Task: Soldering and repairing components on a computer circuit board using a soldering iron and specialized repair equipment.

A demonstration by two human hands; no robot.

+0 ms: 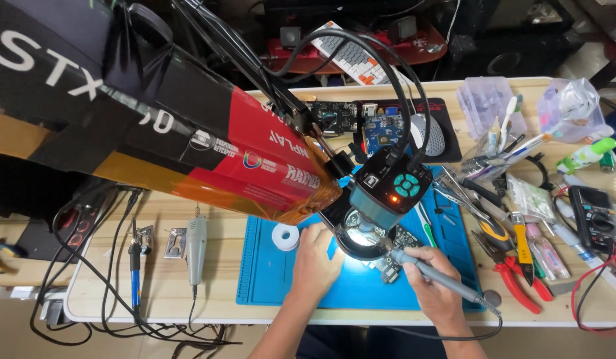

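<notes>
Head cam: your right hand (433, 284) pinches the soldering iron (433, 274) w/ tip on the circuit board (396, 256), left hand (314, 256) curled beside it on the blue mat (268, 279).

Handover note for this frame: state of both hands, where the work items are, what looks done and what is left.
Left hand: empty, resting on the blue mat beside the lit circuit board.
Right hand: grips a grey soldering iron, tip at the board under the microscope camera.
Solder reel lies left of the hand.
Done: board placed and lit. Left: joint progress cannot be seen.
</notes>
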